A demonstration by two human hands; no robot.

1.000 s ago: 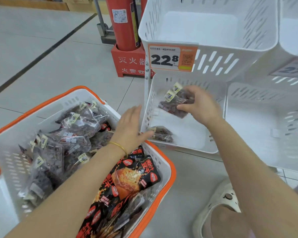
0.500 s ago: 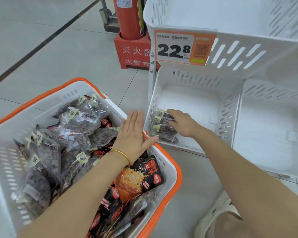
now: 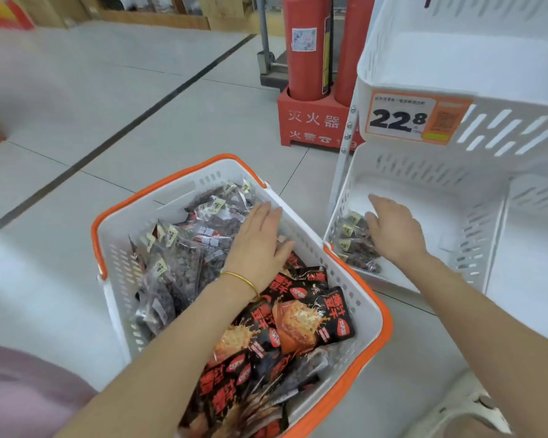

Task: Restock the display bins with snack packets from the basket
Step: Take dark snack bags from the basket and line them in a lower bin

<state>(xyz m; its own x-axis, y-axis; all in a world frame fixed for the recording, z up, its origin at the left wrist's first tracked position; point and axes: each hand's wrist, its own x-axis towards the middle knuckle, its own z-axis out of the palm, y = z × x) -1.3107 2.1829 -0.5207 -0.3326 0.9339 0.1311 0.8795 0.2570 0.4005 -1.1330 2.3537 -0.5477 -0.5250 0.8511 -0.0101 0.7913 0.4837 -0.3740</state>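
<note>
We judge the clear packets (image 3: pixel 184 260) light, soft, slippery — pinch a sealed corner. Here the left hand (image 3: pixel 260 243) lies spread on them; the right hand (image 3: pixel 393 230) is spread, empty.

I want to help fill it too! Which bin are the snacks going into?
Find the white rack right of the red fire extinguishers. Below its orange 22.8 price tag is the lower bin, near the floor. It alone shows clear packets of dark snacks, piled in its near left corner by the right hand.
</note>
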